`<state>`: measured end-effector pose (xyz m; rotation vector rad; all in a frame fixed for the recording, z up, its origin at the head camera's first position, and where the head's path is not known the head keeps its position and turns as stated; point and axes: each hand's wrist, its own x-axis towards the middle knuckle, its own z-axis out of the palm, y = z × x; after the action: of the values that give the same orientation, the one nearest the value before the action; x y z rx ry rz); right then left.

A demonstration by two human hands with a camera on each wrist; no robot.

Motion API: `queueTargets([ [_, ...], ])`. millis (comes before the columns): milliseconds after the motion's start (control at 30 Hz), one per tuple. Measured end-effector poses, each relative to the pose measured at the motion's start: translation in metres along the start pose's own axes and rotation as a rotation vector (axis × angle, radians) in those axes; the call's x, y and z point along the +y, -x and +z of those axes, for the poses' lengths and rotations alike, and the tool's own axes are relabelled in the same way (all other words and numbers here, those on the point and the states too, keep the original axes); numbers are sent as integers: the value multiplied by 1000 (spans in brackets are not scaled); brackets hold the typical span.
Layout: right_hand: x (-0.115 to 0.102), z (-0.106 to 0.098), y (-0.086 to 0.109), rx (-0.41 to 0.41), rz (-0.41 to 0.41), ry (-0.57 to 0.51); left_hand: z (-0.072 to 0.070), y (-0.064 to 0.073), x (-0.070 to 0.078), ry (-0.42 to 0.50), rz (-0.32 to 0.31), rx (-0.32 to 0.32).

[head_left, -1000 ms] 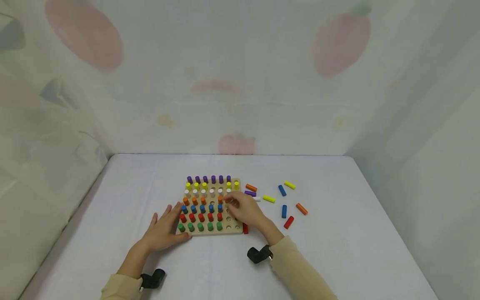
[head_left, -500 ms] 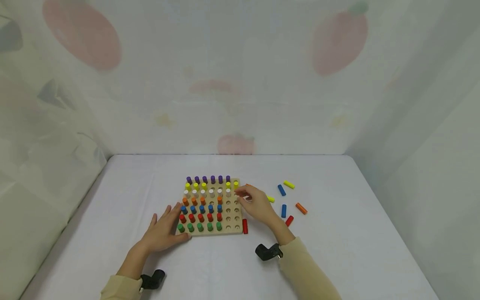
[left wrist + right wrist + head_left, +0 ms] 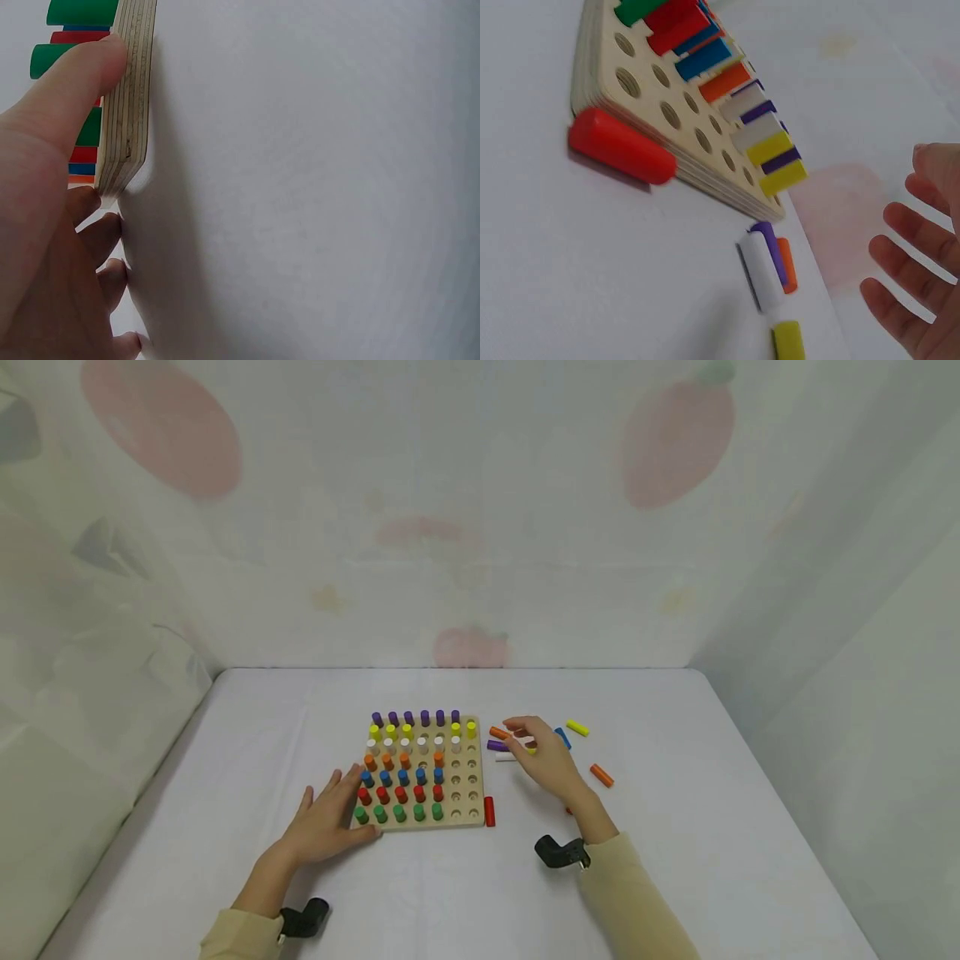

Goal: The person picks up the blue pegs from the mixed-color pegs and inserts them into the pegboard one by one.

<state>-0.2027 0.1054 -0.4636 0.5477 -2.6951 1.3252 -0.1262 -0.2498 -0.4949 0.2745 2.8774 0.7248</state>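
A wooden pegboard [image 3: 464, 806] lies on the table, with rows of purple, yellow, white, orange, blue, red and green pegs standing in it. Bare holes show mostly toward its right side. My left hand [image 3: 322, 822] touches the board's near left corner, thumb on the front edge and spread fingers along the left side. My right hand [image 3: 551, 764] hovers right of the board with loosely bent, apart fingers and nothing between them. Close to its fingertips lie an orange peg [image 3: 500, 732], a purple peg [image 3: 497, 746] and a white peg [image 3: 761, 274]. A yellow peg [image 3: 788, 341] is partly covered in the head view.
A red peg [image 3: 490, 811] lies along the board's right edge. Farther right are another orange peg [image 3: 602, 776], a yellow peg [image 3: 577, 727] and a blue peg [image 3: 562, 737]. The right wrist mostly hides another red peg. A printed white curtain [image 3: 480, 568] hangs behind the table.
My right hand has moved right, from over the board's pegs to above the loose pegs, uncovering bare holes. The left hand stays at the board's corner.
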Motion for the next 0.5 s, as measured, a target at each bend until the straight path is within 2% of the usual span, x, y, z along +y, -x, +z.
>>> queueTargets([
  [100,6,-7,0,1,5,33,0,0,-1,-3,1,1],
  [267,17,-18,1,58,-15,84,1,0,-1,-3,8,5],
  [500,32,-30,2,145,40,144,0,0,0,3,17,22],
])
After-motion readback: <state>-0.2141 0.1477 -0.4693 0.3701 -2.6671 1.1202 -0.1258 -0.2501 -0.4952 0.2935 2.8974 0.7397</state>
